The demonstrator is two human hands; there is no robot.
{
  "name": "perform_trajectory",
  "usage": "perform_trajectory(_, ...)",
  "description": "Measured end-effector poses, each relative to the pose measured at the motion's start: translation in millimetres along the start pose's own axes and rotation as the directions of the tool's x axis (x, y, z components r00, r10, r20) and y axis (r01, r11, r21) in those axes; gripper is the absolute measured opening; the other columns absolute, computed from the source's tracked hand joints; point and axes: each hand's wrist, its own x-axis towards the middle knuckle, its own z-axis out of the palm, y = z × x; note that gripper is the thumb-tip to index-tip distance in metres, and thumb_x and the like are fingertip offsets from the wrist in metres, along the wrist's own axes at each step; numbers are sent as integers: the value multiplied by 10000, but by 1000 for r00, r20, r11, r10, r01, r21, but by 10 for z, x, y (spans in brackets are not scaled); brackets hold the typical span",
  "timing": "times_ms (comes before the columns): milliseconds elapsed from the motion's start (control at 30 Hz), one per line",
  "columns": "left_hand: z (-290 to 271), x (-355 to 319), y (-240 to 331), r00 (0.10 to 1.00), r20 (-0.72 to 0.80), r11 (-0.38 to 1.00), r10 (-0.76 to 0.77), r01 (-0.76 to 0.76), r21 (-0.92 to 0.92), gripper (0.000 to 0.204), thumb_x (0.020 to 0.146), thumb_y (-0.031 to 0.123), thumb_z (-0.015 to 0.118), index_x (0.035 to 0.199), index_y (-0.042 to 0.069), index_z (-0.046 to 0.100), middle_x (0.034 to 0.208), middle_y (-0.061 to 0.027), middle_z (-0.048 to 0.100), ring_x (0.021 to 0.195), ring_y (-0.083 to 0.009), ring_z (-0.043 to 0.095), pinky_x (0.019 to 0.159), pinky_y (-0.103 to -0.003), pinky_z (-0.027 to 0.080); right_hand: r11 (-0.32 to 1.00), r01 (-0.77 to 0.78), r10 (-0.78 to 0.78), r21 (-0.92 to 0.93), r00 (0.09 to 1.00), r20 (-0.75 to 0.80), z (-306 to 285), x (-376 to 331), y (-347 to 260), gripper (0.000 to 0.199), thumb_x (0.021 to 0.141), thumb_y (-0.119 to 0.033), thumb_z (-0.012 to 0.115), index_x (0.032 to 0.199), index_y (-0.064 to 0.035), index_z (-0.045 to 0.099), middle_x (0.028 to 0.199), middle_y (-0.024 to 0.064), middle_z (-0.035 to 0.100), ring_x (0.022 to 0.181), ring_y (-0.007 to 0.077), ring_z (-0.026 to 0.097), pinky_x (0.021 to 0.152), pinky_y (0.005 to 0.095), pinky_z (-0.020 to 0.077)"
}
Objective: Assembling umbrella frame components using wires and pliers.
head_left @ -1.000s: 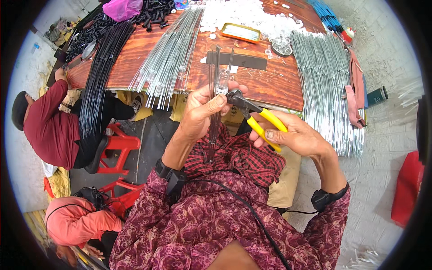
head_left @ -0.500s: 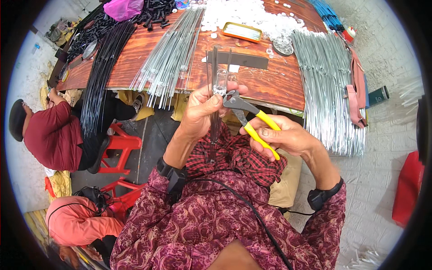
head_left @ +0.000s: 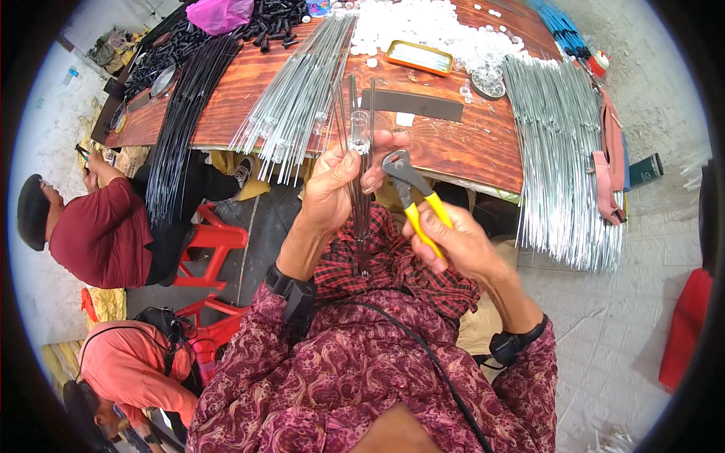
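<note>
Now | left fingers (head_left: pixel 346 168) holding tube (head_left: pixel 360 128), rods (head_left: pixel 362 230) | right fingers (head_left: pixel 438 226) holding pliers (head_left: pixel 405 178), pulled back

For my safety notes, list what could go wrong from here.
The yellow-handled pliers in the right hand sit close to the left hand and could nip a finger. The clear tube and thin dark rods in the left hand might slip. The silver wires at right overhang the table and could be snagged by an arm.
</note>
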Motion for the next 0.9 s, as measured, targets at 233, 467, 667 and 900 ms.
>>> perform_trajectory(233,43,76,-98,1000,24,985,11,-15,174,521,1004,365,437,1346,-28,422,1312,-241,510,694,-68,422,625,-218,362,944,-11,-47,-330,985,-167,-161,-179,-314,290,996,-301,513,1033,-18,561,694,15,580,540,68,526,508,213,434)
perform_trajectory(467,77,67,-116,1000,24,978,1,-6,209,546,1018,362,406,1403,-16,325,1166,-167,576,691,-73,436,600,-218,361,852,-118,20,-510,981,-194,-210,-278,-668,250,986,-274,534,1024,-32,585,672,1,573,528,69,523,490,222,419)
perform_trajectory(667,93,75,-141,1000,-2,966,1,0,258,543,1024,360,388,1405,-17,300,938,-132,600,637,-96,457,540,-237,387,836,-120,21,-536,982,-186,-183,-261,-687,240,988,-256,529,1034,-30,595,670,-9,558,541,60,520,499,217,421)
perform_trajectory(900,114,110,-194,999,10,960,-33,29,277,517,1018,389,408,1362,4,379,811,-49,551,608,-71,429,537,-218,366,845,-111,23,-522,985,-172,-280,-282,-704,243,986,-260,528,1022,-27,585,674,-6,554,570,71,537,526,225,446)
